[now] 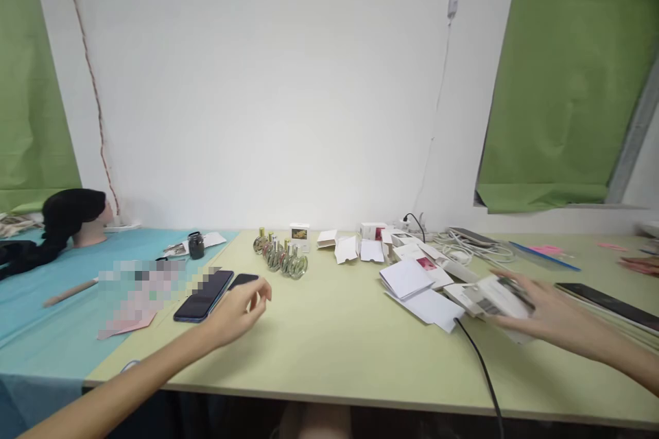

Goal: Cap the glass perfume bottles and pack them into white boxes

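My left hand (pixel 241 309) hovers over the yellow-green table, fingers loosely curled with a gap at the thumb and nothing visible in it. Close by are a dark phone (pixel 206 295) and a second dark phone (pixel 243 280), partly covered by the hand. On the right, my right hand (pixel 540 312) grips a small white box (pixel 502 296), blurred by motion. Beside it lies a pile of flattened white cartons (pixel 409 279). Several round glass bottles with gold or silver caps (pixel 278 257) stand in rows near the middle. Behind them a white printed box (pixel 300 236) stands upright.
A black cable (pixel 484 363) runs over the front table edge. White cords (pixel 468 247) and a dark tablet-like device (pixel 612 303) lie at right. The blue sheet (pixel 46 315) at left bears a dark jar (pixel 195 245) and a black-haired mannequin head (pixel 77 216).
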`<state>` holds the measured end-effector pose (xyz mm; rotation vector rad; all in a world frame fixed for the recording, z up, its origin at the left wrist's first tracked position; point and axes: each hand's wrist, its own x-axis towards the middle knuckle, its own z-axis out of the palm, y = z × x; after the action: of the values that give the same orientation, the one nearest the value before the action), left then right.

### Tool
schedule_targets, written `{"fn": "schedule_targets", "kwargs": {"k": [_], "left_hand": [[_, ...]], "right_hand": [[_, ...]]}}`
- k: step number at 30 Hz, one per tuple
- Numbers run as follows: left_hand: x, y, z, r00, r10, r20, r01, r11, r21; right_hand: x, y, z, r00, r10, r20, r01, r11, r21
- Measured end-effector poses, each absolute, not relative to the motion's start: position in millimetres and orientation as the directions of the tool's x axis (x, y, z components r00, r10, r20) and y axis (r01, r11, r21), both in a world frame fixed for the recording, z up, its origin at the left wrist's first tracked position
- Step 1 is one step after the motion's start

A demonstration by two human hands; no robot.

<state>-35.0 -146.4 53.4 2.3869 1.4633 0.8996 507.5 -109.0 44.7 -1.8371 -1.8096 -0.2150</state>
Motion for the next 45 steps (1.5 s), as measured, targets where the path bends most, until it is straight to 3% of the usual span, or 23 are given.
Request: {"fn": "schedule_targets", "kwargs": {"k": [2,5,8,10,17,21,26,31,34,37,40,43,45], "left_hand": [[-13.2,-135.1,37.5,0.346,0.871,0.348,0.678,-0.488,0.549],[24.9,-112.7,12.0,0.381,0.89,0.249,0.555,-0.436,0.709],[52.1,-83.7,-13.9,0.346,0.916,0.204,0.473,-0.358,0.805],[59.8,-63.3,-26.6,0.266,0.938,0.221,0.453,-0.324,0.83],[61.8,-18.6,-35.1,0.031,0.971,0.239,0.322,-0.236,0.917],[64.3,-9.5,-37.2,-0.005,0.971,0.239,0.286,-0.228,0.931],[66.2,3.6,-35.7,0.234,0.955,0.183,0.211,-0.234,0.949],[70.2,15.2,-24.9,0.415,0.897,0.152,0.269,-0.281,0.921],[69.8,12.9,-25.2,0.422,0.874,0.242,0.341,-0.4,0.85],[67.3,5.2,-29.6,0.427,0.837,0.343,0.481,-0.531,0.697],[65.6,-1.7,-32.7,0.462,0.774,0.433,0.583,-0.633,0.509],[65.7,-5.3,-33.5,0.478,0.707,0.521,0.628,-0.69,0.36],[66.1,-6.5,-33.9,0.47,0.681,0.562,0.658,-0.695,0.291]], "right_hand": [[454.8,-115.9,61.0,-0.092,0.918,0.387,0.931,0.217,-0.292],[365.6,-115.0,60.6,-0.411,0.883,0.226,0.815,0.467,-0.342],[296.2,-92.8,35.3,-0.617,0.783,0.076,0.709,0.596,-0.378],[267.8,-67.5,14.7,-0.668,0.741,0.061,0.66,0.628,-0.413],[227.5,12.2,-27.4,-0.48,0.81,0.336,0.576,0.58,-0.576],[224.2,22.0,-33.6,-0.441,0.801,0.405,0.491,0.593,-0.638],[235.8,38.7,-41.2,-0.28,0.83,0.482,0.462,0.557,-0.69],[246.9,44.4,-39.4,-0.206,0.819,0.536,0.524,0.555,-0.646],[249.8,33.6,-26.0,-0.165,0.841,0.516,0.686,0.473,-0.553],[259.5,27.5,-10.6,-0.061,0.8,0.597,0.865,0.34,-0.368],[282.7,33.2,-7.7,0.086,0.745,0.662,0.975,0.072,-0.208],[310.2,44.4,-20.6,0.336,0.769,0.543,0.942,-0.275,-0.194],[322.5,49.9,-31.3,0.445,0.79,0.422,0.895,-0.408,-0.18]]}}
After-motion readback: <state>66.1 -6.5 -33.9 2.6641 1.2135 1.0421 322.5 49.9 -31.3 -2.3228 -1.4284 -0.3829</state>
